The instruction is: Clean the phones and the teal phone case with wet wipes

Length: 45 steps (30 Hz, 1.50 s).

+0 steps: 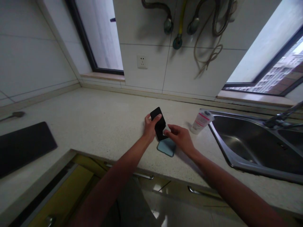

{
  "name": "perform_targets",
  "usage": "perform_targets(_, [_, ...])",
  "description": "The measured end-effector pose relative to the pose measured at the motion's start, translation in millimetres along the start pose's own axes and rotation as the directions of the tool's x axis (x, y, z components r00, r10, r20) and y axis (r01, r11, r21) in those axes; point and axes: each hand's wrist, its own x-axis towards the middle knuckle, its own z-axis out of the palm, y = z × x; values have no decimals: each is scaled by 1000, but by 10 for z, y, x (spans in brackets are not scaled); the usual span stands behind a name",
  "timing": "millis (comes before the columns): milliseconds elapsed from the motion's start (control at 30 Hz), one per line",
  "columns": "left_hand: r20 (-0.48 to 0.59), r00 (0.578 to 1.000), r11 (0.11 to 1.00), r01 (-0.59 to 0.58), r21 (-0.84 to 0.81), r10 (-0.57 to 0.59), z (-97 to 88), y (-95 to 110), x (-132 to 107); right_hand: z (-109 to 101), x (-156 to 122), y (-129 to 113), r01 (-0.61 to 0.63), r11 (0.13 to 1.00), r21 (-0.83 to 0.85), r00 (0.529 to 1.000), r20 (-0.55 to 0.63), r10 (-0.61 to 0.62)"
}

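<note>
Left hand point(150, 128) closed around black phone point(159, 121), right hand point(180, 137) narrowly pinching its edge; pale blue case point(166, 147) beneath

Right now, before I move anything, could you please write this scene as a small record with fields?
Left hand: holds a black flat rectangular object
Right hand: fingers at the black object's lower edge; touch unclear
Below the hands: light-blue flat rectangular item on a speckled stone countertop
Beside the hands: white tube with pink markings, stainless steel sink
Rest: wall socket, hoses on the wall, black mat
</note>
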Motion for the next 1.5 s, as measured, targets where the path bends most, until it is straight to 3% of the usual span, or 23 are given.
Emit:
perform_targets(133, [50,999,981,-9,195,-1,1,-35,-66,72,-115,-76,250,965,-85,967,-26,-253])
perform_targets(233, [83,984,981,143,134,-155,3,3,-83,109,-114,-84,368,928,-63,930,0,-369])
perform_targets(367, [173,860,876,480,48,-480,10,79,-80,133,-58,-6,510,854,-100,860,49,-508])
perform_targets(467, [268,784,816,578,17,-560,17,102,-87,121,-28,46,611,758,-228,789,100,-606])
perform_targets(567, [354,732,775,631,-28,-583,41,80,-94,89,12,33,648,653,-392,740,121,-662])
perform_targets(733, [334,771,793,601,-101,-542,80,35,-92,22,153,-28,655,517,-551,675,120,-728])
perform_targets(833, [295,734,752,655,-68,-612,60,51,-88,-25,243,-1,661,489,-570,680,179,-711])
perform_targets(933, [313,685,713,701,-36,-658,50,69,-93,-79,309,55,639,513,-573,705,170,-689])
perform_targets(1000, [336,695,729,684,-36,-636,66,68,-105,-117,338,88,614,543,-573,728,144,-670])
perform_targets(1133, [336,785,820,569,-59,-521,108,76,-136,-193,364,140,538,601,-591,785,91,-613])
perform_targets(1233, [364,792,835,546,-63,-490,99,125,-137,-213,344,166,530,626,-572,797,83,-598])
perform_targets(1367, [328,807,835,543,-84,-492,34,195,-92,-145,247,133,613,621,-488,764,169,-622])
perform_targets(1500, [328,845,856,491,-161,-423,-44,195,-22,-2,111,15,732,543,-411,669,286,-686])
